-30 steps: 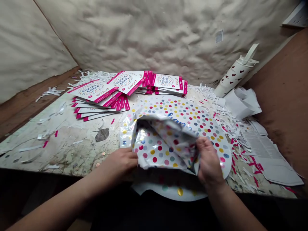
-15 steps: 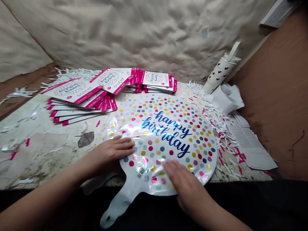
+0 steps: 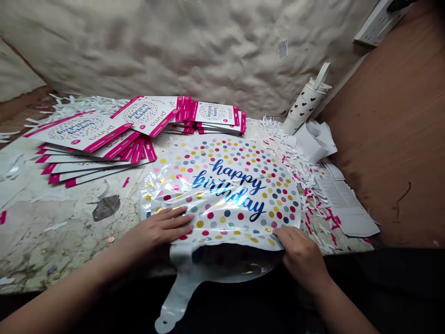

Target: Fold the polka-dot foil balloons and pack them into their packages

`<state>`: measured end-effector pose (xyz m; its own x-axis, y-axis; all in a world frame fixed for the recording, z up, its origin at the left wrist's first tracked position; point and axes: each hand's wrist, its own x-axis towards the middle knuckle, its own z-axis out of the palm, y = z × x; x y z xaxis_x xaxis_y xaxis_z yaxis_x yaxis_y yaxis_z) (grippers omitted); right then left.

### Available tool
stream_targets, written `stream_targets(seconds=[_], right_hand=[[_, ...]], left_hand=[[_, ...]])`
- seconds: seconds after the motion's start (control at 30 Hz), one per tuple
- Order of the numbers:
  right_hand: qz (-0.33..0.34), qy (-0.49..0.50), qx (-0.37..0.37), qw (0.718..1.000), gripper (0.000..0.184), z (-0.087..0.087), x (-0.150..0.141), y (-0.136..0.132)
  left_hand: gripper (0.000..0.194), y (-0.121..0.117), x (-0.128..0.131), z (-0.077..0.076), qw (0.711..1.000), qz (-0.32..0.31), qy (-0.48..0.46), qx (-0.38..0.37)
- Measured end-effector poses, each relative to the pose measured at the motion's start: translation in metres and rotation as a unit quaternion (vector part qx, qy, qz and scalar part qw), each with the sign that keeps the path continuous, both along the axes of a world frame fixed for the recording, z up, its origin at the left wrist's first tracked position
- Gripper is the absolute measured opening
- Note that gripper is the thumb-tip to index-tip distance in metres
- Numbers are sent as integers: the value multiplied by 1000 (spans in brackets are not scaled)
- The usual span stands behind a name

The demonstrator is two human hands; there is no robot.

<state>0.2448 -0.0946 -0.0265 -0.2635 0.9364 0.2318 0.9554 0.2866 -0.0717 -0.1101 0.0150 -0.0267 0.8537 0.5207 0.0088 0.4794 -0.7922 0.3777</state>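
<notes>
A flat round foil balloon (image 3: pixel 225 185) with coloured dots and blue "happy birthday" lettering lies on the worn table (image 3: pixel 52 232). Its near edge is folded up, and the white neck (image 3: pixel 175 299) hangs over the table's front edge. My left hand (image 3: pixel 162 228) lies flat on the balloon's left side, fingers stretched out. My right hand (image 3: pixel 301 255) is closed on the folded near edge at the right, fingers curled round the foil.
Stacks of pink-and-white printed cards (image 3: pixel 104 134) fan across the back left. Shredded paper strips (image 3: pixel 299 162) litter the right. A white heart-patterned bottle (image 3: pixel 304 104) leans against the wall, with loose papers (image 3: pixel 342 204) beside it. A brown board (image 3: pixel 399 139) stands at the right.
A second ago both hands held the balloon crumpled up. It was then spread flat. Now the right hand has folded the near edge up while the left hand stays pressed on it.
</notes>
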Motion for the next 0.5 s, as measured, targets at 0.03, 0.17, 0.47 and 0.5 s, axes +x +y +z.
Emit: stream_targets(seconds=[0.03, 0.17, 0.47, 0.5], right_hand=[[-14, -3, -3, 1000, 43, 0, 4, 0], [33, -1, -2, 999, 53, -11, 27, 8], [-74, -26, -138, 987, 40, 15, 85, 40], [-51, -17, -157, 986, 41, 30, 78, 45]], left_hand=[[44, 1, -2, 1, 1000, 9, 2, -4], [54, 3, -4, 7, 1000, 3, 21, -8], [72, -3, 4, 9, 999, -10, 25, -19], [73, -7, 8, 11, 999, -16, 29, -13]])
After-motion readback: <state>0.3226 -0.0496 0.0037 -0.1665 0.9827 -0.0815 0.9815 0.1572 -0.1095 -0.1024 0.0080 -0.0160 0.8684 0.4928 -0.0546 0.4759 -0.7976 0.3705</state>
